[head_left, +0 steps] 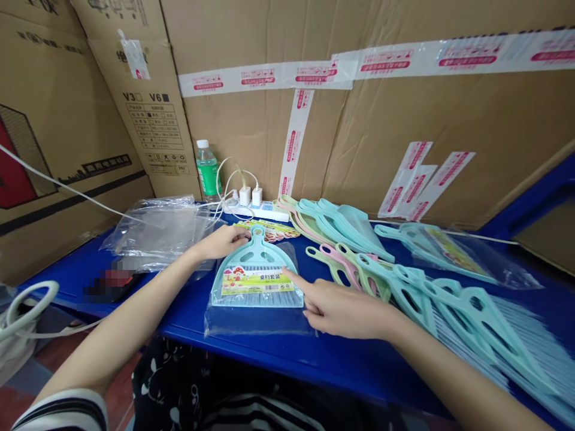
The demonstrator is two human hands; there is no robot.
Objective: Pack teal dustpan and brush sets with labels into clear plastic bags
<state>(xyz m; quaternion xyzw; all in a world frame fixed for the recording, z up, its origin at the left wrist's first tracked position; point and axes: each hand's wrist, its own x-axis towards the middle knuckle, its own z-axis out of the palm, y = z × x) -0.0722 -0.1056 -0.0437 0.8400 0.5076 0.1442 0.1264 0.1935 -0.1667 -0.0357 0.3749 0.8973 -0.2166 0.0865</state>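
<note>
A light-blue dustpan (257, 254) with a matching brush (269, 299) lies in front of me in a clear plastic bag (256, 323). A printed card (256, 280) with a mushroom picture covers the middle of the brush. Beside the dustpan's handle my left hand (227, 241) has its fingers curled; what they pinch, if anything, is hidden. The index finger of my right hand (335, 306) is stretched out to the card's right edge, the other fingers loosely bent and holding nothing.
Behind the set lie more cards (276, 230) and stacked dustpans (332, 224). Brushes (449, 305) fan out at right, near a bagged set (453, 248). Clear bags (157, 230), a bottle (207, 170) and a power strip (265, 209) are on the blue table (269, 353). Cardboard (251, 131) stands behind.
</note>
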